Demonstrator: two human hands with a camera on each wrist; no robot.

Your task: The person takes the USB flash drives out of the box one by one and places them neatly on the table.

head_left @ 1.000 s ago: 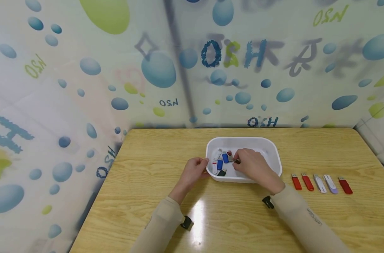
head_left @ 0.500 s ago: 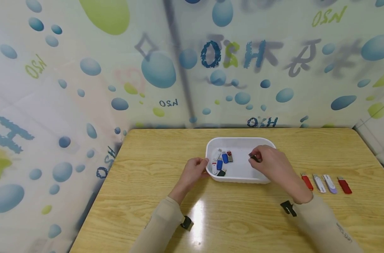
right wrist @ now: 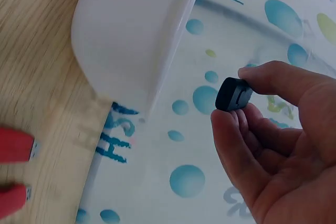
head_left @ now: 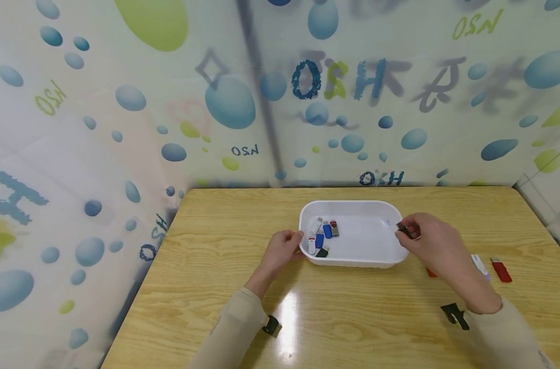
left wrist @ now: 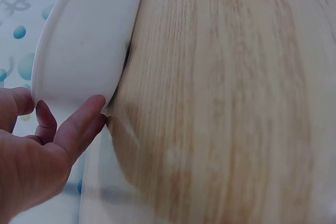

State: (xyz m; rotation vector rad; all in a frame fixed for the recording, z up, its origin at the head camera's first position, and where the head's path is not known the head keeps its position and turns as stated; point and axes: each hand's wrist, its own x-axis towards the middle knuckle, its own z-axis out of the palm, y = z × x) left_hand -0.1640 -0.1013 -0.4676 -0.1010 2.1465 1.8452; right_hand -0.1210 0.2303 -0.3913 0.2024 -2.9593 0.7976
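A white plastic tub (head_left: pixel 360 263) stands on the table. Thumb and finger of my left hand (head_left: pixel 281 250) pinch its left rim, and in the left wrist view other fingertips (left wrist: pixel 96 103) touch the outer wall. Over the tub's right end, my right hand (head_left: pixel 433 240) pinches a black USB stick (right wrist: pixel 232 94) between thumb and fingers. Several USB sticks lie at the tub's left side: two blue ones (head_left: pixel 327 230), a red and silver one (head_left: pixel 334 228), a white one (head_left: pixel 316 225), a white and red one (head_left: pixel 311 245) and a black one (head_left: pixel 323 252).
Right of the tub, more USB sticks lie in a row on the wooden table (head_left: pixel 353 318): a dark red one (head_left: pixel 501 270), a white and lilac one (head_left: pixel 480 266) and others partly hidden by my right arm. A patterned wall sheet (head_left: pixel 307 154) rises behind the table.
My right hand has lifted the black USB stick from among the others and carried it right to the tub's right rim. The left hand has stayed at the left rim.
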